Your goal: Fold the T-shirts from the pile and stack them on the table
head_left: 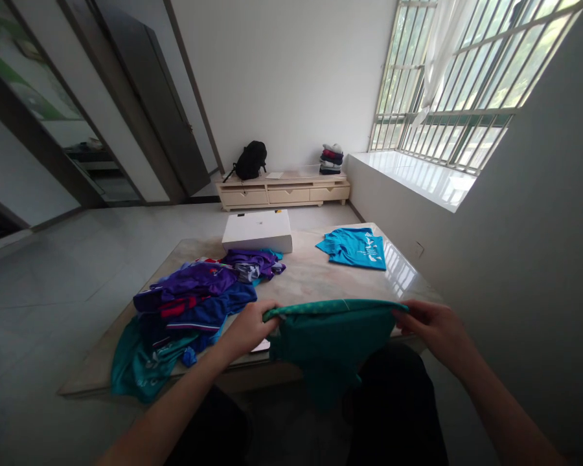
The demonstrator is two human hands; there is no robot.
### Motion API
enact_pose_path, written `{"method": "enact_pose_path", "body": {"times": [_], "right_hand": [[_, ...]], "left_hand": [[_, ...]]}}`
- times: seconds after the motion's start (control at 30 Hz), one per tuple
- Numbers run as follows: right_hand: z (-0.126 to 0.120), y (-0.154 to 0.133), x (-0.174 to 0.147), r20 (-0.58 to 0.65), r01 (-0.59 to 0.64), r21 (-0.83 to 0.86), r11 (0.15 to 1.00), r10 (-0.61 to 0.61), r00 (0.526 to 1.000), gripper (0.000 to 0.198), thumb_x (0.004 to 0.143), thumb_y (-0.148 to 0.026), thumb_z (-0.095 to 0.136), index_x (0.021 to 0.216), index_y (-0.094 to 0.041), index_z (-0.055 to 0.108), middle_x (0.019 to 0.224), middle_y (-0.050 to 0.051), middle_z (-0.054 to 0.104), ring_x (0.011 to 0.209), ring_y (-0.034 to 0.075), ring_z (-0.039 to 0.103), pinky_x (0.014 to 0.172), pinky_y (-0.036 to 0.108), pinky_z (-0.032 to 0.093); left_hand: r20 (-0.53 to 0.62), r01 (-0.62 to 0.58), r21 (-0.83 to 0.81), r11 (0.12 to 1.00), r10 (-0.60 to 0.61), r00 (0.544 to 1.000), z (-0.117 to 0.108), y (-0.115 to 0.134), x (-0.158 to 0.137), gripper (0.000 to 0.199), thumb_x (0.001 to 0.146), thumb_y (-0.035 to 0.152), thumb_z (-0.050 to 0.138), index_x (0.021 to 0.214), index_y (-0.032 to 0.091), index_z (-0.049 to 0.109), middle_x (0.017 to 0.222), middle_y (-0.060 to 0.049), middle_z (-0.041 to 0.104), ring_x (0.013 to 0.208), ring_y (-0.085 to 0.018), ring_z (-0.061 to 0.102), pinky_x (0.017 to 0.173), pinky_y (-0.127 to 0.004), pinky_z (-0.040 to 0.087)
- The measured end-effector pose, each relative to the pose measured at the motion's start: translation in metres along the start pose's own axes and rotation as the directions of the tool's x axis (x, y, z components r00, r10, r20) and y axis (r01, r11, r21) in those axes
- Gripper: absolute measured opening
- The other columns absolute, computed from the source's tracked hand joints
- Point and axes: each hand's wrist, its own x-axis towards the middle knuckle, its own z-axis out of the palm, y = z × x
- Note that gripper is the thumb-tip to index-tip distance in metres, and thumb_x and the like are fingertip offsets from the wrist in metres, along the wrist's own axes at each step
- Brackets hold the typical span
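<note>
A green shirt (335, 330) is stretched between my hands over the near edge of the table, its lower part hanging down by my knees. My left hand (255, 322) is closed on one end of its upper edge. My right hand (430, 327) pinches the other end. Left of my left hand lies a loose heap of shirts (189, 298) in purple, blue, red and green. Farther off, a folded blue shirt (357, 248) with white print lies flat on the right side of the table.
The marble-topped table (304, 278) also bears a white box (257, 230) at its far side. Beyond stands a low wooden cabinet (291, 194) with a black backpack (250, 160) and a stack of folded clothes (331, 159). A wall with a barred window (466, 84) is to the right.
</note>
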Motion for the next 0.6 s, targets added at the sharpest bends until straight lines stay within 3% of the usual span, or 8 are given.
{"method": "enact_pose_path", "body": {"times": [0.1, 0.23, 0.33, 0.47, 0.6], "right_hand": [[-0.004, -0.012, 0.004, -0.107, 0.154, -0.136, 0.979, -0.169, 0.980, 0.043, 0.080, -0.061, 0.077, 0.084, -0.018, 0.080, 0.071, 0.004, 0.065, 0.060, 0.014, 0.057, 0.053, 0.024, 0.048], [-0.003, -0.021, 0.008, -0.198, 0.312, -0.125, 0.942, -0.332, 0.922, 0.037, 0.081, -0.057, 0.077, 0.086, -0.020, 0.081, 0.102, 0.007, 0.070, 0.086, 0.019, 0.065, 0.069, 0.025, 0.056], [-0.004, -0.022, 0.010, -0.206, 0.308, -0.137, 0.942, -0.331, 0.921, 0.037, 0.083, -0.056, 0.074, 0.093, -0.021, 0.081, 0.099, 0.006, 0.074, 0.088, 0.021, 0.068, 0.078, 0.029, 0.057], [-0.005, -0.026, 0.008, -0.276, 0.244, -0.172, 0.954, -0.284, 0.918, 0.040, 0.085, -0.057, 0.072, 0.092, -0.019, 0.080, 0.077, 0.003, 0.071, 0.074, 0.019, 0.064, 0.067, 0.027, 0.052], [0.001, -0.044, -0.001, -0.316, 0.246, -0.125, 0.961, -0.274, 0.908, 0.041, 0.086, -0.058, 0.070, 0.093, -0.019, 0.079, 0.078, 0.004, 0.070, 0.076, 0.019, 0.062, 0.067, 0.028, 0.051]], "left_hand": [[-0.014, 0.004, -0.091, 0.996, -0.006, 1.000, -0.014, 0.006, 0.000, 0.029, 0.090, 0.031, 0.056, 0.105, 0.017, 0.076, 0.089, -0.001, 0.072, 0.081, -0.019, 0.063, 0.069, -0.024, 0.047], [-0.010, 0.007, -0.157, 0.988, -0.008, 1.000, -0.032, 0.018, -0.006, 0.032, 0.090, 0.035, 0.059, 0.113, 0.018, 0.075, 0.093, -0.001, 0.072, 0.079, -0.017, 0.062, 0.067, -0.022, 0.047], [0.021, 0.005, -0.171, 0.985, -0.001, 1.000, -0.044, 0.026, -0.013, 0.034, 0.092, 0.039, 0.060, 0.115, 0.019, 0.075, 0.095, -0.002, 0.071, 0.080, -0.017, 0.062, 0.067, -0.022, 0.048], [0.059, 0.041, -0.230, 0.972, -0.028, 0.998, -0.053, 0.030, -0.020, 0.039, 0.091, 0.041, 0.062, 0.120, 0.019, 0.073, 0.099, -0.004, 0.071, 0.086, -0.019, 0.064, 0.070, -0.023, 0.049], [0.088, 0.064, -0.320, 0.945, -0.038, 0.995, -0.056, 0.032, -0.023, 0.041, 0.090, 0.042, 0.064, 0.121, 0.018, 0.074, 0.105, -0.006, 0.071, 0.094, -0.020, 0.064, 0.078, -0.025, 0.051]]}}
